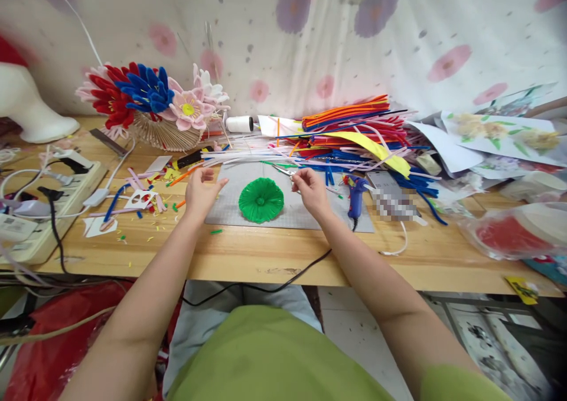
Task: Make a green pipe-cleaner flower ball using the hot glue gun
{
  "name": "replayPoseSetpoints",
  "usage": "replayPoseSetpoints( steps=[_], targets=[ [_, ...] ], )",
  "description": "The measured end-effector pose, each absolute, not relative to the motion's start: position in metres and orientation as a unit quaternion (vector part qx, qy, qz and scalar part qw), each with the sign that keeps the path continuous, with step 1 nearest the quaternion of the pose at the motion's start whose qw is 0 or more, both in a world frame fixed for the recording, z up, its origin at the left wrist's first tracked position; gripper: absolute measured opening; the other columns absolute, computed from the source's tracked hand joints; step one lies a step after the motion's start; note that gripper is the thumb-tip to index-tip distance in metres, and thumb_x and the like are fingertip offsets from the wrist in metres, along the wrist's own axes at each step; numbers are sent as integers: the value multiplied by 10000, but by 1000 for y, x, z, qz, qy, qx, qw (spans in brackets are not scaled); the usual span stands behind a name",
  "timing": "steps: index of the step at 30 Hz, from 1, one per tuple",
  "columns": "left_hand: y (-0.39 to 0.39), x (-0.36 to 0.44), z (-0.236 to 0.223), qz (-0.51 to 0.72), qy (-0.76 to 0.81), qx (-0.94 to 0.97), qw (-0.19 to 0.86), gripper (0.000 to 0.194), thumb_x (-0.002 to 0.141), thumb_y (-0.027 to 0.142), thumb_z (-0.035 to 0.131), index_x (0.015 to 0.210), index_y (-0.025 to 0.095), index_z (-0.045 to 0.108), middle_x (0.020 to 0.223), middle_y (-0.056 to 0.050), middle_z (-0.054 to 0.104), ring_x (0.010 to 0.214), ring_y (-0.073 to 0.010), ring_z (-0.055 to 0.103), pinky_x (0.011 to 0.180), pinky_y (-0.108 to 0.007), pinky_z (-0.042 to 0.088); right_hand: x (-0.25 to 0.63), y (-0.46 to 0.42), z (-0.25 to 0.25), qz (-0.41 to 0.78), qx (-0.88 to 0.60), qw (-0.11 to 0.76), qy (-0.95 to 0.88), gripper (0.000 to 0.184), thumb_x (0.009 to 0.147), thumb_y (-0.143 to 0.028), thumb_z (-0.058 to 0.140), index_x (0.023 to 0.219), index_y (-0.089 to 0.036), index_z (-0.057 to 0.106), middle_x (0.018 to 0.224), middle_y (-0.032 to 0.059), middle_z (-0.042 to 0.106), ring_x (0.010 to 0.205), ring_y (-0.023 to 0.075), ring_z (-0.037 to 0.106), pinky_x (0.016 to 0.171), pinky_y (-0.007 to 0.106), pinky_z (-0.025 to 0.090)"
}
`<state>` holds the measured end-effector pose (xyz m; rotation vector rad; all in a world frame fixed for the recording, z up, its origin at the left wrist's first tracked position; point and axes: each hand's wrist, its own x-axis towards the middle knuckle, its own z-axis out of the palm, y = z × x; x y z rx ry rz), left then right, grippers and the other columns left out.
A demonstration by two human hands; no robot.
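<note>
Both forearms reach forward, hands apart, left fingers (220, 183) spread

The right hand (310, 189) hides most of the handles of the scissors (282, 170); pixelation covers part of a grey object (381, 181); the left edge crops a white head form (33, 106); print on the yellow packet (521, 289) is unreadably small

Wooden desk (248, 258), light grain, scuffed near front edge. Grey mat (221, 212) flat at center. White power strip (66, 203) at left end, colored scraps (153, 227) between strip and mat. Basket of plush flowers (170, 134) behind scraps. Pipe cleaner bundles (349, 114) heaped behind mat. Blue glue gun (355, 197) at mat's right side.
</note>
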<state>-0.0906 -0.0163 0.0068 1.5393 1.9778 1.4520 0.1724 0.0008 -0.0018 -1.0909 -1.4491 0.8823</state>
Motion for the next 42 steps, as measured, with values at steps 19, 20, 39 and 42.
replayPoseSetpoints(
  steps=[19, 20, 39, 42],
  targets=[
    [-36, -49, 24, 445, 586, 668, 113, 204, 733, 247, 587, 925, 184, 567, 958, -53, 617, 823, -153, 577, 771, -302, 465, 168, 15, 10, 530, -404, 533, -522, 207, 614, -291, 658, 728, -193, 516, 699, -27, 607, 568, 72, 527, 596, 267, 516],
    [-35, -48, 19, 435, 587, 671, 125, 280, 706, 257, 619, 967, 184, 552, 995, -62, 609, 845, -161, 577, 798, -319, 464, 173, 15, 6, 513, -419, 537, -522, 195, 614, -279, 644, 724, -195, 507, 691, -28, 599, 567, 75, 518, 598, 270, 511],
    [-22, -27, 13, 316, 674, 615, 261, 624, 500, 236, 754, 1076, 196, 518, 936, -39, 634, 884, -211, 598, 763, -314, 457, 130, -8, -15, 320, -508, 359, -714, 641, 589, -185, 585, 1200, -191, 394, 1108, 87, 549, 998, 246, 540, 841, 391, 443],
    [-23, -27, 21, 337, 674, 607, 252, 618, 494, 241, 756, 1066, 206, 527, 881, -23, 623, 847, -201, 590, 731, -305, 452, 129, -8, -8, 324, -491, 381, -714, 654, 586, -198, 598, 1207, -190, 393, 1152, 92, 534, 1035, 252, 529, 856, 386, 441]
  ],
)
